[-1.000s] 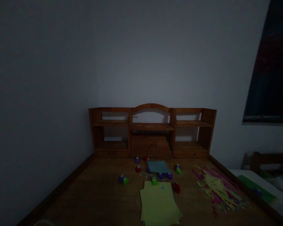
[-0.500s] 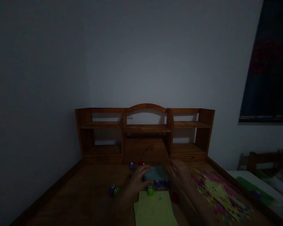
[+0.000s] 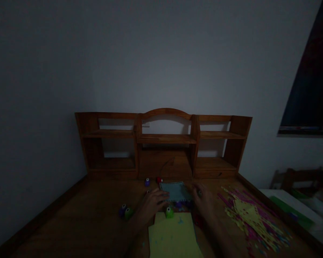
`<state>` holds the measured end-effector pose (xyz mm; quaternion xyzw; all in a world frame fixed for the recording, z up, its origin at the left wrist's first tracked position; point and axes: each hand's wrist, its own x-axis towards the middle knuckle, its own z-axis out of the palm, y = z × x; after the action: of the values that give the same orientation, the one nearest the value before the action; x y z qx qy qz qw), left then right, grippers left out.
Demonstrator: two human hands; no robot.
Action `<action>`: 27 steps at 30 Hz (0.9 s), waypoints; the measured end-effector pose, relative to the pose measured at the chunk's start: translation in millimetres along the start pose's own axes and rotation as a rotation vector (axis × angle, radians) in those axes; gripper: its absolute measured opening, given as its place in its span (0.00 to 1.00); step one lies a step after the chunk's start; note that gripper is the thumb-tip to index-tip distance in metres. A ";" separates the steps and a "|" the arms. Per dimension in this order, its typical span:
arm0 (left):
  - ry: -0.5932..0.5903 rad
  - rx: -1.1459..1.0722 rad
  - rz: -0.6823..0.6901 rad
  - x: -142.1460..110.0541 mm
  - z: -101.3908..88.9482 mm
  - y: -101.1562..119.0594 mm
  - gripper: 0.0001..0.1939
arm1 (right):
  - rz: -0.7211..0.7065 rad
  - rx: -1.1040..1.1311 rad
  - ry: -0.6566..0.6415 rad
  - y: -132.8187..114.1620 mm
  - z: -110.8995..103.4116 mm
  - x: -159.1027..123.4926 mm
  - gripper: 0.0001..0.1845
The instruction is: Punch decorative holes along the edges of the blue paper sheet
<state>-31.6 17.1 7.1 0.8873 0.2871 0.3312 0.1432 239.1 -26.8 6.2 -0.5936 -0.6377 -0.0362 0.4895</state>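
Observation:
A pale blue sheet (image 3: pixel 174 191) with a scalloped or perforated border lies on the desk between my hands. My left hand (image 3: pixel 154 201) is open, its fingers stretched over the sheet's left edge. Right of the sheet, my right hand (image 3: pixel 204 201) has its fingers curled around a small toy with an eye (image 3: pixel 199 193), mostly hidden and dim. A green one-eyed toy (image 3: pixel 169 212) stands at the top of yellow paper sheets (image 3: pixel 172 236). Purple pieces (image 3: pixel 179 205) lie along the blue sheet's near edge. A dark red object (image 3: pixel 199 220) sits under my right wrist.
Purple (image 3: pixel 147 182) and red (image 3: pixel 159 180) toys stand behind; another purple (image 3: pixel 122 210) and green toy (image 3: pixel 128 213) stand left. Yellow and pink strips (image 3: pixel 251 216) are heaped at right. A wooden shelf unit (image 3: pixel 165 138) borders the desk's back.
My left hand has loosened from the blue sheet's left side, and more of the sheet now shows. My right hand stays at its right. The view has tilted down slightly.

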 end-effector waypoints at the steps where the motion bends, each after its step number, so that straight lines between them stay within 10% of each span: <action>1: 0.004 -0.023 -0.010 -0.4 1.5 -0.9 0.12 | 0.011 -0.012 0.021 1.1 -0.7 0.2 0.15; 6: 0.059 -0.241 -0.107 1.1 8.0 -4.5 0.12 | 0.025 -0.011 0.070 6.2 -6.3 2.3 0.15; 15: 0.502 -0.650 -0.520 4.2 -5.8 -24.4 0.22 | 0.021 -0.041 0.114 26.1 -4.3 4.6 0.15; 27: 0.716 -1.269 -0.475 -2.7 -25.2 -23.5 0.17 | 0.000 -0.115 0.141 37.5 -10.3 2.2 0.15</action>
<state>-59.9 35.7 14.0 0.3883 0.2537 0.6602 0.5907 275.3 -20.7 -7.0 -0.6169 -0.5983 -0.1146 0.4983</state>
